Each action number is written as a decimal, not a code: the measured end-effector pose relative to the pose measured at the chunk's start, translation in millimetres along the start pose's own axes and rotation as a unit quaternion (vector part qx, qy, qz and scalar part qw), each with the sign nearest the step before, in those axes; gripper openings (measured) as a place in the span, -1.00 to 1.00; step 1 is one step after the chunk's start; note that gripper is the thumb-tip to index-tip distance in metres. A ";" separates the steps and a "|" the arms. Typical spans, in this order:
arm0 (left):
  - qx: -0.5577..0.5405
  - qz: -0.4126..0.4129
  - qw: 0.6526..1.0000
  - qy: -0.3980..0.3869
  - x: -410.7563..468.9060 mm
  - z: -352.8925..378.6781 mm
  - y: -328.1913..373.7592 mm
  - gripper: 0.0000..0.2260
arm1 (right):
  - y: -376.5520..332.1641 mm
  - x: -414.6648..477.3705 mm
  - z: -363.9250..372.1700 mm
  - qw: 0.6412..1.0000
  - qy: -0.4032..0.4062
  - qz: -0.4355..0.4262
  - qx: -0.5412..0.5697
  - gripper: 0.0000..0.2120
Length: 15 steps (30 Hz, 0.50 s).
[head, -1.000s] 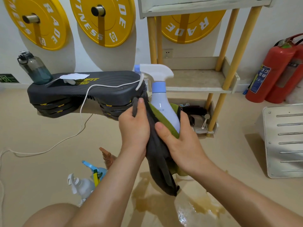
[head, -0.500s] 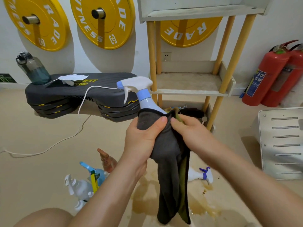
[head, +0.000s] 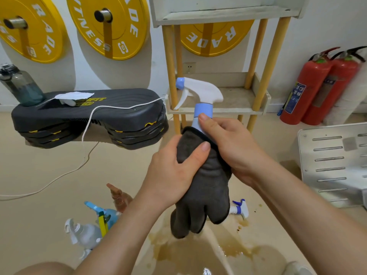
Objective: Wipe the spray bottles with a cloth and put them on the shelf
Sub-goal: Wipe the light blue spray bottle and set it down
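Bright even light — edges bowed, slightly blurred

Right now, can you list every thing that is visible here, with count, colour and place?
held spray bottle: 1, white and blue, between both hands
cloth: 1, dark grey, wrapped round that bottle
floor spray bottles: 4, brown, blue, clear, white, on floor
shelf: 1, pale with yellow posts, behind hands
weight plates: 3, yellow, on wall
step platform: 1, black, left
water bottle: 1, grey, on platform
fire extinguishers: 2, red, right
left hand: 1, grips cloth
right hand: 1, grips bottle neck
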State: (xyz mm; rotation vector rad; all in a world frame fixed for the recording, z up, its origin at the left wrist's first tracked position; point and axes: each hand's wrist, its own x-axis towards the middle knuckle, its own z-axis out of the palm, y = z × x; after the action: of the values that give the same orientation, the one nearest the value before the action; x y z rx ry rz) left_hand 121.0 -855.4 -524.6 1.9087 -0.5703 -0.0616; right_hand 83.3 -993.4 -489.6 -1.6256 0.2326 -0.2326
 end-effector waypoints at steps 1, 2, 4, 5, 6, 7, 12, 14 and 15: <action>0.011 0.000 1.000 -0.010 0.3 -1.2 0.2 -0.58 | 0.5 0.6 -1.4 1.000 0.006 0.004 -0.002 -0.55; 0.021 -0.002 1.000 -0.018 0.2 -2.7 0.2 -0.59 | 1.8 1.5 -1.6 1.000 0.013 0.007 -0.001 -0.53; 0.067 0.009 0.998 -0.020 -0.4 -5.1 -2.0 -0.64 | 2.9 3.5 -1.4 1.000 0.026 0.012 0.001 -0.54; 0.114 0.029 0.993 -0.010 -1.3 -5.6 -3.8 -0.64 | 2.9 4.4 -2.5 0.999 0.029 0.020 0.000 -0.56; 0.163 0.056 0.985 0.009 -2.4 -5.3 -7.1 -0.62 | 3.0 6.0 -4.8 0.999 0.029 0.030 -0.005 -0.58; 0.200 0.079 0.976 0.035 -2.9 -5.1 -9.9 -0.62 | 2.5 7.3 -8.0 0.999 0.028 0.041 -0.010 -0.62; 0.192 -0.024 0.972 0.133 9.1 -22.4 -25.6 -0.67 | -12.2 15.8 -31.6 0.992 0.121 0.015 -0.028 -0.66; 0.078 -0.118 0.973 0.184 15.3 -29.6 -31.4 -0.60 | -18.3 14.5 -35.2 0.991 0.130 0.029 0.032 -0.69; -0.012 -0.154 0.966 0.206 16.2 -31.0 -30.8 -0.60 | -19.2 13.1 -34.4 0.992 0.117 0.037 0.042 -0.70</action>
State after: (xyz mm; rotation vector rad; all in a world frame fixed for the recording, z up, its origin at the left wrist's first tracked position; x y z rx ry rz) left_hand 155.7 -826.5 -535.6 1.8990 0.0084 0.1259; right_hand 86.0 -1028.8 -468.0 -1.5032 0.4570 -0.3717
